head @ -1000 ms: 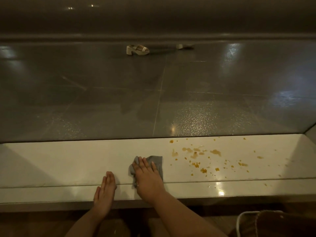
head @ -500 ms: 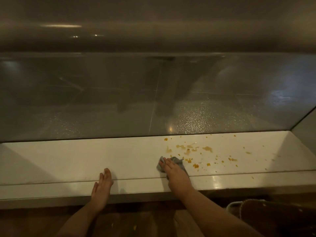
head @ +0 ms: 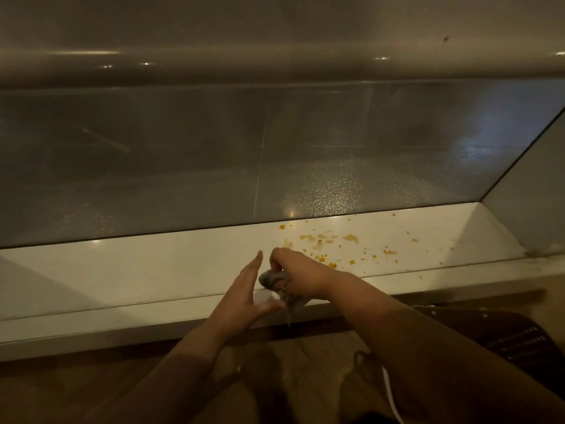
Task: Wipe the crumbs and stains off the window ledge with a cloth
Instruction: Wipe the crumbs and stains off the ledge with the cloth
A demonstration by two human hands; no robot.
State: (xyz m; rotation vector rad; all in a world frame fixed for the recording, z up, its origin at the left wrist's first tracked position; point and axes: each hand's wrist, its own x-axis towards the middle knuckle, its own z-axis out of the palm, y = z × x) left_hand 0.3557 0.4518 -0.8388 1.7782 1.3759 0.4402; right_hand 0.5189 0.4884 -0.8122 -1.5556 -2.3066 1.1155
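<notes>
A: Bunching the cloth (head: 276, 281), is that what the right hand (head: 301, 275) is doing?

B: Yes. Its fingers are curled round a grey wad of fabric, with a loose tail hanging down past the front edge of the window ledge (head: 137, 270). The left hand (head: 244, 296) is spread flat with nothing in it, palm turned toward the wad and thumb just under it, as if to cup or catch.

A: So which step would you call it?

B: I judge it a regrip, or a gathering of what was swept up, midway through the wiping. The wad is lifted off the surface near the ledge's front edge, roughly at its middle.

A: And the mess?

B: Most of it is untouched. The crumbs (head: 331, 265) are small orange bits scattered from just right of the right hand out toward the ledge's right end, and the stains (head: 350, 238) are pale amber smears nearer the back edge, under the glass (head: 214, 163). A few specks sit close to the back right corner.

A: What does the next move call for?

B: Probably the fabric pressed flat again and drawn through that right half, reaching to the back edge where the smears lie. The ledge looks glossy and white, so dry bits should slide easily; the smears may need firmer rubbing.
</notes>
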